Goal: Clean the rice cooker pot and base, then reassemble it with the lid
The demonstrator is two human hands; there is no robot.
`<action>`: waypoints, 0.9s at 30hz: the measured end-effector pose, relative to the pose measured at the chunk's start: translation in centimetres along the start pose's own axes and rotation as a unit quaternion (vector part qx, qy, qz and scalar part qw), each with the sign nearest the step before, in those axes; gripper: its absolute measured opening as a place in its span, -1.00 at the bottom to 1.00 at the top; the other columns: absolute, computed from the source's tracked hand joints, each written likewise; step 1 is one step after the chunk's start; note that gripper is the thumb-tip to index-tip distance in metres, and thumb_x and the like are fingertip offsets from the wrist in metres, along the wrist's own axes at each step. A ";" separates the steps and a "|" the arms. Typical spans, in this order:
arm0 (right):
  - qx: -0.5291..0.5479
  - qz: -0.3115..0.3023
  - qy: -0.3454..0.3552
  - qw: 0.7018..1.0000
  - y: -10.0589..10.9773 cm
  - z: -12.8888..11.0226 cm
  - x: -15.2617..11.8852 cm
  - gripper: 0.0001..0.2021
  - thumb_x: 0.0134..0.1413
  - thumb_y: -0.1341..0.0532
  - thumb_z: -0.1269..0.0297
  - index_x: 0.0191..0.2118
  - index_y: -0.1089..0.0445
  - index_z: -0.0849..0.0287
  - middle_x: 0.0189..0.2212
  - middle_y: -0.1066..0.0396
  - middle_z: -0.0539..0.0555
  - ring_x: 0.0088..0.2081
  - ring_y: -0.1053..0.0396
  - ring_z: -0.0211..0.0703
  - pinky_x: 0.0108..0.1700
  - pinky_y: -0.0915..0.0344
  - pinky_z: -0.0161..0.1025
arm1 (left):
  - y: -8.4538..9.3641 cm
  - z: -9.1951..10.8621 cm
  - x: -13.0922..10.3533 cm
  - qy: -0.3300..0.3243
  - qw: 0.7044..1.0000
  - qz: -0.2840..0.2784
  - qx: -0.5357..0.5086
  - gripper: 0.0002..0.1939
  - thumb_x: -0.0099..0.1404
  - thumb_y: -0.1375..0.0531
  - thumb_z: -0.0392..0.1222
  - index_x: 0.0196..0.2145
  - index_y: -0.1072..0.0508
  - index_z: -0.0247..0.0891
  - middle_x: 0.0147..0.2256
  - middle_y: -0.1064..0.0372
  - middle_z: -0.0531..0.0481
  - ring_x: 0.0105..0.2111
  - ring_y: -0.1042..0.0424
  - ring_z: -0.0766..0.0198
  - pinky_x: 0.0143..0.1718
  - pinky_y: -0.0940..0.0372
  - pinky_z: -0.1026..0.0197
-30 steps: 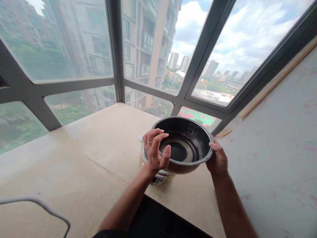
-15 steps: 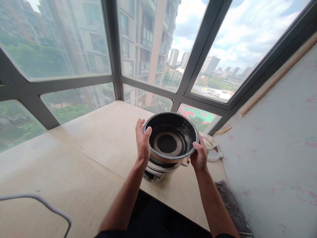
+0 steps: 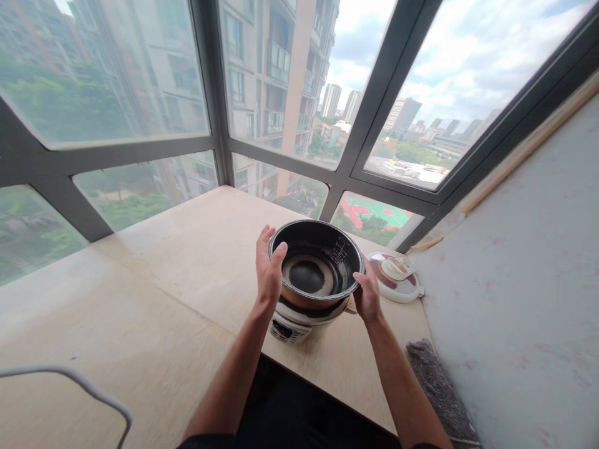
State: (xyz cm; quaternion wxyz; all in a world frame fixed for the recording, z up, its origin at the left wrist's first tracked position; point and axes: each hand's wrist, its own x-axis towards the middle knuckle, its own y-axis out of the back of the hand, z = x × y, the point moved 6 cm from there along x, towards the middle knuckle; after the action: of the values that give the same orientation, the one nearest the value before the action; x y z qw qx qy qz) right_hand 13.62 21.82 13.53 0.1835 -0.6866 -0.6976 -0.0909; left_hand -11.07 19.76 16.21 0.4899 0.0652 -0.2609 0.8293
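Note:
A round inner pot (image 3: 306, 299), dark inside with a worn ring on its bottom, is held level between my two hands. My left hand (image 3: 270, 268) grips its left side, thumb at the rim. On the right side my right hand (image 3: 368, 292) holds it, thumb over the rim. Directly below stands a white rice cooker body (image 3: 290, 330) with a control panel at its front left. The pot hides most of the cooker's opening, and I cannot tell whether the pot's base is inside it.
A round lid (image 3: 407, 285) with a white knob lies on the wooden surface (image 3: 187, 268) at right, by the wall. A grey-brown cloth (image 3: 437, 386) lies nearer me. A white cable (image 3: 79, 378) curves at lower left. Windows rise behind.
Both hands have brought the pot lower and slightly left, closer to the cooker body. More of the lid at right now shows.

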 end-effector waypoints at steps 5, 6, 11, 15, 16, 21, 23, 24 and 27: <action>-0.069 -0.028 -0.029 0.997 0.7 0.7 0.1 -0.40 0.08 -0.16 0.13 0.26 -0.29 0.16 0.14 -0.41 0.20 0.21 -0.32 0.16 0.29 -0.22 0.09 | 0.4 -1.2 -0.2 0.011 1.000 -0.007 0.015 -0.49 0.33 -0.23 -0.02 0.17 -0.36 -0.25 0.37 -0.09 -0.22 0.39 -0.08 -0.01 0.41 0.05 -0.05; -0.081 -0.034 -0.037 0.995 0.7 0.7 0.1 -0.40 0.06 -0.17 0.13 0.25 -0.30 0.16 0.14 -0.41 0.19 0.20 -0.33 0.15 0.29 -0.21 0.08 | 0.6 -1.4 -0.3 0.015 1.000 -0.008 0.017 -0.49 0.33 -0.23 -0.02 0.17 -0.36 -0.25 0.37 -0.09 -0.22 0.39 -0.07 -0.02 0.42 0.05 -0.05; -0.199 -0.064 -0.068 0.976 1.0 0.3 0.2 -0.44 0.00 -0.16 0.15 0.16 -0.37 0.18 0.10 -0.44 0.16 0.16 -0.32 0.13 0.27 -0.20 0.03 | 1.2 -2.8 -0.6 0.026 0.999 -0.018 0.027 -0.49 0.34 -0.22 0.01 0.17 -0.36 -0.24 0.37 -0.08 -0.22 0.40 -0.05 -0.01 0.42 0.07 -0.06; -0.277 -0.082 -0.108 0.951 1.3 0.4 0.0 -0.49 -0.01 -0.11 0.22 0.10 -0.40 0.20 -0.01 -0.49 0.14 0.03 -0.38 0.06 0.16 -0.28 -0.04 | 1.4 -3.7 -0.8 0.029 0.998 -0.036 0.052 -0.50 0.35 -0.21 0.02 0.17 -0.36 -0.24 0.38 -0.05 -0.23 0.40 -0.04 0.00 0.43 0.11 -0.07; -0.291 -0.090 -0.118 0.945 1.4 0.5 -0.1 -0.50 -0.01 -0.10 0.24 0.09 -0.40 0.20 -0.05 -0.50 0.12 -0.01 -0.40 0.04 0.12 -0.30 -0.07 | 1.4 -3.8 -0.8 0.029 0.997 -0.042 0.062 -0.51 0.35 -0.20 0.03 0.16 -0.37 -0.23 0.38 -0.05 -0.22 0.40 -0.03 0.01 0.43 0.12 -0.07; -0.336 -0.100 -0.139 0.926 1.9 1.2 -0.3 -0.53 -0.02 -0.10 0.27 0.04 -0.42 0.19 -0.09 -0.51 0.09 -0.10 -0.40 0.00 0.03 -0.31 -0.12 | 1.3 -3.5 -0.8 0.022 0.986 -0.078 0.146 -0.53 0.35 -0.19 0.04 0.13 -0.40 -0.23 0.37 -0.08 -0.22 0.41 0.00 0.00 0.43 0.15 -0.10; -0.338 -0.099 -0.130 0.927 2.0 1.4 -0.3 -0.56 -0.01 -0.10 0.28 0.02 -0.43 0.17 -0.12 -0.51 0.08 -0.11 -0.40 -0.01 0.03 -0.31 -0.12 | 1.3 -3.4 -0.8 0.018 0.979 -0.091 0.184 -0.52 0.33 -0.21 0.02 0.12 -0.41 -0.23 0.37 -0.08 -0.23 0.40 -0.02 -0.01 0.42 0.11 -0.12; -0.339 -0.100 -0.126 0.927 2.1 1.5 -0.3 -0.58 -0.01 -0.10 0.29 0.01 -0.43 0.16 -0.15 -0.51 0.07 -0.13 -0.40 -0.01 0.02 -0.32 -0.11 | 1.3 -3.5 -0.8 0.016 0.975 -0.097 0.202 -0.52 0.32 -0.22 0.01 0.12 -0.41 -0.23 0.37 -0.08 -0.25 0.40 -0.03 -0.02 0.41 0.09 -0.13; -0.350 -0.101 -0.115 0.924 2.2 1.9 -0.5 -0.63 0.00 -0.11 0.28 -0.04 -0.43 0.13 -0.18 -0.51 0.07 -0.12 -0.42 0.02 0.07 -0.32 -0.05 | 1.3 -3.8 -0.8 0.012 0.962 -0.113 0.248 -0.52 0.29 -0.24 -0.01 0.11 -0.41 -0.24 0.35 -0.10 -0.28 0.39 -0.06 -0.05 0.40 0.04 -0.16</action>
State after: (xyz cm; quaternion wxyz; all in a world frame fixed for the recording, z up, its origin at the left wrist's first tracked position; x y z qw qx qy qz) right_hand 15.50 22.14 11.33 -0.1599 -0.6392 -0.7030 -0.2677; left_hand -11.17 20.50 12.19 0.5518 0.2036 -0.0315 0.8081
